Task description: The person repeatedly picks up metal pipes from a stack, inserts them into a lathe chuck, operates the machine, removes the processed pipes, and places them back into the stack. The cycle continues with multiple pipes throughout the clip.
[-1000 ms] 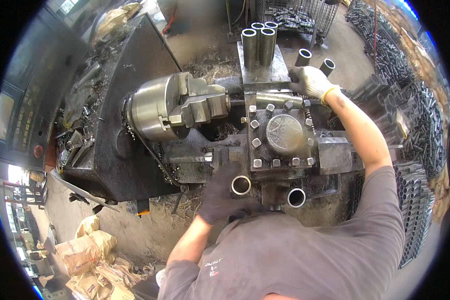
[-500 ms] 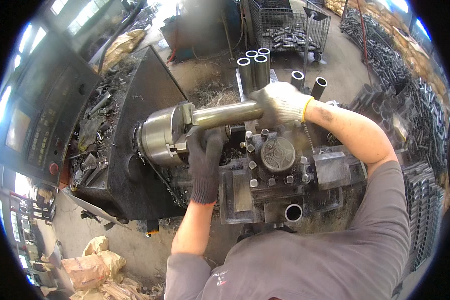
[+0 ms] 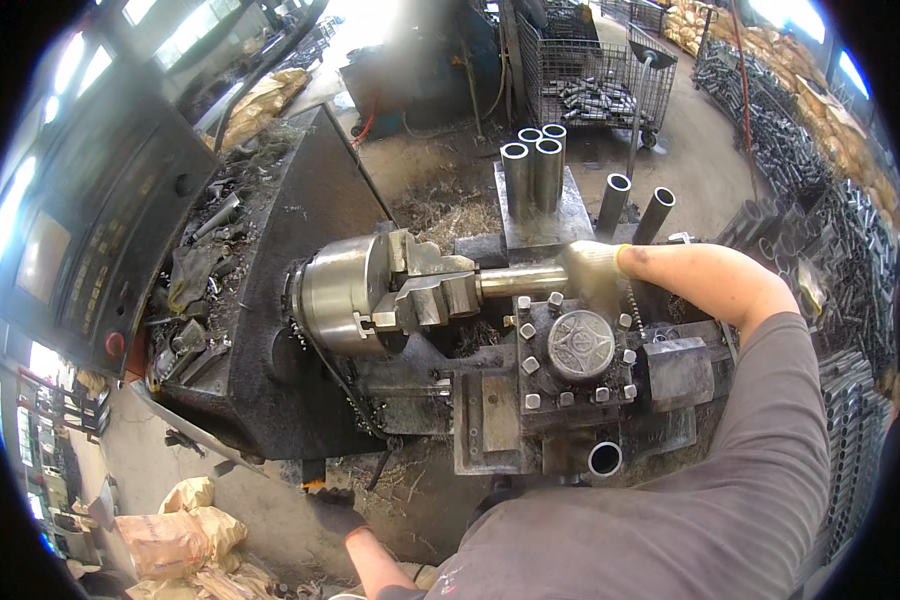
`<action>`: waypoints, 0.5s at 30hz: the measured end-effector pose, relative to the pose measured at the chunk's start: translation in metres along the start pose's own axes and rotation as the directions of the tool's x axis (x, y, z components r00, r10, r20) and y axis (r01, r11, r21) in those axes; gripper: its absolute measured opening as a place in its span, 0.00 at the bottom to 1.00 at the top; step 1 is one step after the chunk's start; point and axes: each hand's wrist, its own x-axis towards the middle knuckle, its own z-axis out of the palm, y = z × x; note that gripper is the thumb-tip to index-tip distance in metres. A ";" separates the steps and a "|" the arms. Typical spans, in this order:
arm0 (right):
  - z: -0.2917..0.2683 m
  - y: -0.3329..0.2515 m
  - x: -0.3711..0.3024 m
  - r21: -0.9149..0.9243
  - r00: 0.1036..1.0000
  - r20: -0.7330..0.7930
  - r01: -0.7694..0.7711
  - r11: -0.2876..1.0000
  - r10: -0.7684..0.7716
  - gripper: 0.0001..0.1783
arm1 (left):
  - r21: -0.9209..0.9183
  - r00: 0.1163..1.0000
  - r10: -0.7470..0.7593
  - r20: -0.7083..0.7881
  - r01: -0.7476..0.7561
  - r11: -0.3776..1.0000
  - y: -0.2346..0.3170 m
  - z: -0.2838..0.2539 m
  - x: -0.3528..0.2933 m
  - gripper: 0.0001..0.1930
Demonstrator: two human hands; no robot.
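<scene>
My right hand (image 3: 592,268), in a pale work glove with a yellow cuff, is closed round the right end of a steel tube (image 3: 522,281). The tube's left end lies between the jaws (image 3: 435,292) of a lathe chuck (image 3: 345,295). Low at the machine's front, my left hand (image 3: 338,512) in a dark glove is beside a small black part with an orange tip (image 3: 313,484). Its fingers are dark and blurred, so their grip cannot be made out. Just right of the chuck stands the square tool post (image 3: 578,345), ringed with bolts.
Several upright tubes (image 3: 548,175) stand on a metal plate behind the lathe, with two more to their right. A short tube (image 3: 604,458) stands near my body. Left is a control panel (image 3: 85,260); paper sacks (image 3: 175,540) lie on the floor. A wire cart (image 3: 595,85) holds metal pieces.
My left hand has left the chuck and dropped to the machine's lower front. The tube, level now, has come into line with the chuck, its left end between the jaws. The view has shifted slightly.
</scene>
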 end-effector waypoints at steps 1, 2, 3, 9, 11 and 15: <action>-0.003 -0.008 0.004 -0.257 0.937 0.308 0.251 0.933 -0.167 0.14 | -0.061 0.999 -0.010 -0.044 0.008 0.998 0.005 -0.007 0.014 0.24; -0.014 -0.019 0.006 -0.399 0.760 0.614 0.532 0.747 -0.213 0.14 | -0.029 1.000 0.013 -0.016 -0.014 1.000 0.009 -0.010 0.025 0.25; -0.022 -0.032 0.009 -0.508 0.811 0.578 0.446 0.737 -0.091 0.16 | 0.011 0.999 0.042 0.006 -0.042 0.999 0.015 -0.012 0.031 0.26; -0.046 -0.118 0.008 -0.462 0.622 0.782 0.631 0.623 -0.050 0.16 | 0.043 0.982 -0.166 0.090 0.163 0.986 0.047 -0.006 0.010 0.27; -0.034 -0.147 0.007 -0.509 0.710 0.700 0.415 0.754 0.082 0.19 | 0.045 0.960 -0.243 0.139 0.239 0.970 0.056 -0.007 0.006 0.27; 0.010 -0.201 0.026 -0.233 0.708 0.701 0.107 0.966 0.091 0.24 | 0.063 0.925 -0.346 0.156 0.341 0.938 0.059 -0.016 0.022 0.26</action>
